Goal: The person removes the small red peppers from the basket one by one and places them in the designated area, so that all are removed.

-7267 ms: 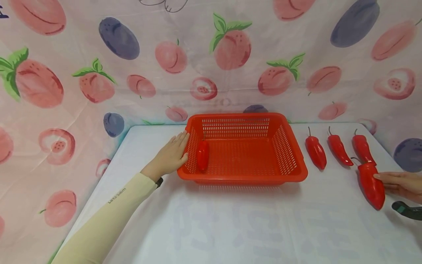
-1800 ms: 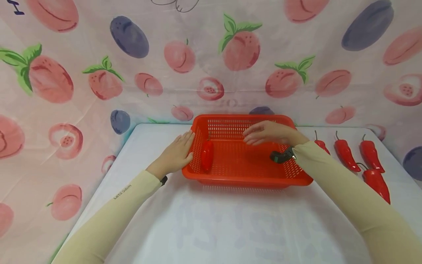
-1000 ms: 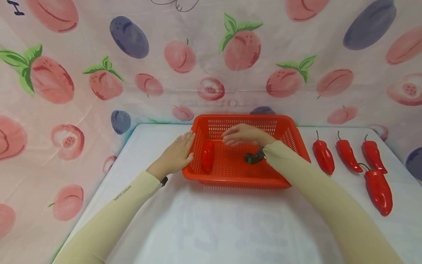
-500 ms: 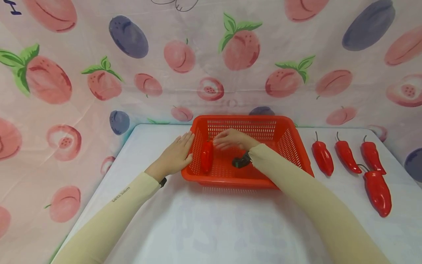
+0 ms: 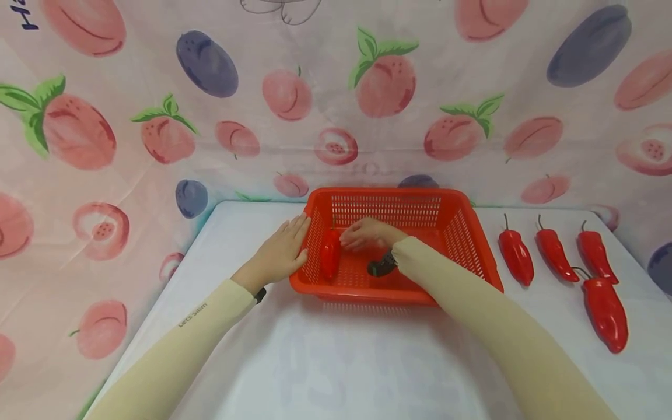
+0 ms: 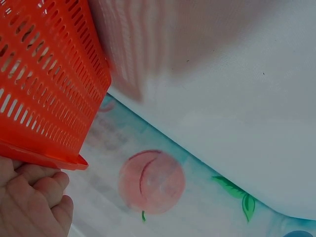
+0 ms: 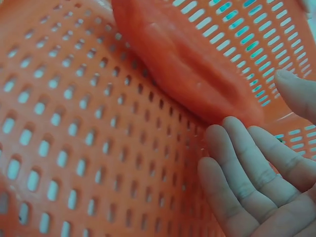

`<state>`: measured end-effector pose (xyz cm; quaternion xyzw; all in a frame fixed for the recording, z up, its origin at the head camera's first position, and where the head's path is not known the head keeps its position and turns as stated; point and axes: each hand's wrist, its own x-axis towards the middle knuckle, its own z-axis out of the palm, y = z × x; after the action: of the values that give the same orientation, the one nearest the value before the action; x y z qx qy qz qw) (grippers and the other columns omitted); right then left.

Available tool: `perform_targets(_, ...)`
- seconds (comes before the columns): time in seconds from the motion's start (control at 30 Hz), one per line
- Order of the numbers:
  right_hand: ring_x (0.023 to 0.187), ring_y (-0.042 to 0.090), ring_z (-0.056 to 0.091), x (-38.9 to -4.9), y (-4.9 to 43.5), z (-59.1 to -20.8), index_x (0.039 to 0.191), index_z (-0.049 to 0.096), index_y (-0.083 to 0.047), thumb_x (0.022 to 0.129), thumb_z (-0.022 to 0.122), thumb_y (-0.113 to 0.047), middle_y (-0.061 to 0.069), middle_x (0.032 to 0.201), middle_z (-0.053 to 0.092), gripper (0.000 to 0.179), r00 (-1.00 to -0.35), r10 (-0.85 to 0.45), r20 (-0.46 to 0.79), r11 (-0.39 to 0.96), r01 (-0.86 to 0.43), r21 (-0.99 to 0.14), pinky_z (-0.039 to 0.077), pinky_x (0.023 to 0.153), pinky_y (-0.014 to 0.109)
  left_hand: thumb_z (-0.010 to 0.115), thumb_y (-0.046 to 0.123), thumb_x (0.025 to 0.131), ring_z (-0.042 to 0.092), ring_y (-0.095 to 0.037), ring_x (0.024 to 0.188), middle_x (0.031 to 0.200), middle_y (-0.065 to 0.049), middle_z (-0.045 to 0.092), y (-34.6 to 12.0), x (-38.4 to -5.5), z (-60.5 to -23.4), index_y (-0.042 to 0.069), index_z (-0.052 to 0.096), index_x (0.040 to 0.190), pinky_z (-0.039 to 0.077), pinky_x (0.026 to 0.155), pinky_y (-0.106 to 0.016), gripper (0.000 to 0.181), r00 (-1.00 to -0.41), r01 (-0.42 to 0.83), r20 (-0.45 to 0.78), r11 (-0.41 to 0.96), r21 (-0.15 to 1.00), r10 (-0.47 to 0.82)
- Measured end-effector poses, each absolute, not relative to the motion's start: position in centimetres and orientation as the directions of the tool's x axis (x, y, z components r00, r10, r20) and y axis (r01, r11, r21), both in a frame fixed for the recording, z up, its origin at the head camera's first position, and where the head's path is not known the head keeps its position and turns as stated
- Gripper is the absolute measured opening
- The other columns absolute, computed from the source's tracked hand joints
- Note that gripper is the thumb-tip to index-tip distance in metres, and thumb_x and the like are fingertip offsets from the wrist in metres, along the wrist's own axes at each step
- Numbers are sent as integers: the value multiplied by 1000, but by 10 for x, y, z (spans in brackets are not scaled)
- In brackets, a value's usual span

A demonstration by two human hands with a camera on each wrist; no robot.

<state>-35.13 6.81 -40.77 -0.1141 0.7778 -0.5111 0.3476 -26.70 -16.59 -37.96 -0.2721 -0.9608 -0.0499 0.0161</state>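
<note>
A red plastic basket (image 5: 404, 191) with slotted walls stands at the back of the white table. Inside, along its left wall, lies one red chili pepper (image 5: 330, 255), stem toward the back. My left hand (image 5: 279, 252) rests its straight fingers against the basket's left rim; in the left wrist view those fingers (image 6: 47, 180) touch the rim. My right hand (image 5: 370, 233) is inside the basket, just right of the pepper. In the right wrist view its extended fingertips (image 7: 232, 126) are right at the end of the pepper (image 7: 187, 64), thumb spread apart. My right forearm covers the basket's front right part.
Several more red chili peppers lie right of the basket: one (image 5: 517, 256) nearest it, another (image 5: 556, 255) beside that, one (image 5: 596, 255) farther right, and a larger one (image 5: 606, 315) closer to the front. A fruit-print cloth (image 5: 378, 151) hangs behind the table (image 5: 336, 361).
My right hand has left the larger pepper at the far right, crossed into the basket and lowered toward the pepper there. My left hand has stayed at the left rim.
</note>
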Motion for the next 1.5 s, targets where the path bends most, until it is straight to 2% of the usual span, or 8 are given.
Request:
perform_targets(0.27,108,29,64,-349,65,-417,124,55,9,91,59,-12,23,121,62,39,-694,-543,-472,447,237,-862,50,97,40,41,25,93,18,-32,145,155,-20,19,-166,-265,-382,-4,18,148,15,120,-45,66,-862,506,33,856,105,506)
perform_targets(0.43,99,24,67,-348,63,-415,122,57,9,90,60,-12,21,115,66,38,-700,-532,-477,444,250,-861,51,94,40,39,25,94,18,-32,145,155,-20,19,-166,-267,-379,-4,17,148,15,120,-45,65,-863,506,36,858,93,505)
perform_targets(0.9,94,20,67,-351,59,-415,121,57,8,89,60,-9,15,107,68,36,-706,-518,-483,429,274,-861,52,94,38,39,26,93,20,-34,144,155,-21,20,-166,-266,-377,-6,19,147,16,119,-46,67,-855,518,46,849,104,516)
perform_targets(1.07,102,24,66,-351,59,-415,122,56,7,90,60,-10,19,117,65,36,-698,-520,-493,429,286,-857,50,96,39,40,25,93,19,-33,145,155,-21,20,-165,-267,-377,-6,18,147,15,119,-45,66,-857,515,46,851,105,513)
perform_targets(1.3,111,28,63,-350,57,-415,123,55,4,90,60,-10,11,107,69,37,-678,-543,-496,413,298,-860,50,96,38,41,25,93,17,-32,146,155,-20,18,-165,-266,-376,-5,17,148,14,120,-45,66,-861,508,29,855,103,508)
perform_targets(1.5,113,28,62,-348,56,-416,124,54,5,90,60,-10,12,110,68,38,-682,-544,-488,399,302,-866,49,98,39,42,25,93,20,-33,145,155,-20,20,-165,-266,-376,-5,19,147,15,119,-45,66,-856,517,46,850,98,515)
